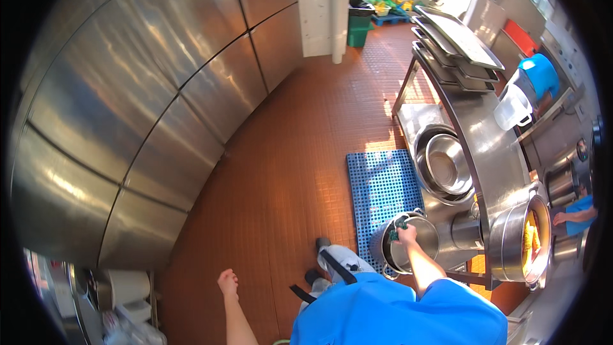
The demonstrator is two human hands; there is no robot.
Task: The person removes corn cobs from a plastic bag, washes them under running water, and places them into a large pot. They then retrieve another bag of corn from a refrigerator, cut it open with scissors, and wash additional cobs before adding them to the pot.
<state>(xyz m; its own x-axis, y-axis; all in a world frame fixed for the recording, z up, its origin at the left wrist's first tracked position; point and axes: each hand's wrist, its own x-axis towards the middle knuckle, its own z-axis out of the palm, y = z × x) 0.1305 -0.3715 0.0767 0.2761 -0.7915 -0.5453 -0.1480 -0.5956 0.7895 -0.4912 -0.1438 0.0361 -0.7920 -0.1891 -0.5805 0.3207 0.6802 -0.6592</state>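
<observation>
My right hand [407,234] grips a dark green scouring pad [398,229] at the opening of a large steel stockpot [425,235]. That pot stands partly over a blue perforated plastic platform [383,182], close against the steel table, and a second rim shows around it. Out to the left, above the tiled floor, my left hand [228,281] is held away from everything, its fingers curled and nothing visible in them.
Stacked sheet pans [459,40] and a translucent plastic container [512,108] sit on the steel table [493,148]. Nested steel bowls [448,163] rest on its lower shelf. A big pot [510,239] holds something yellow. Two people in blue shirts are at right. Steel panels [158,120] line the left.
</observation>
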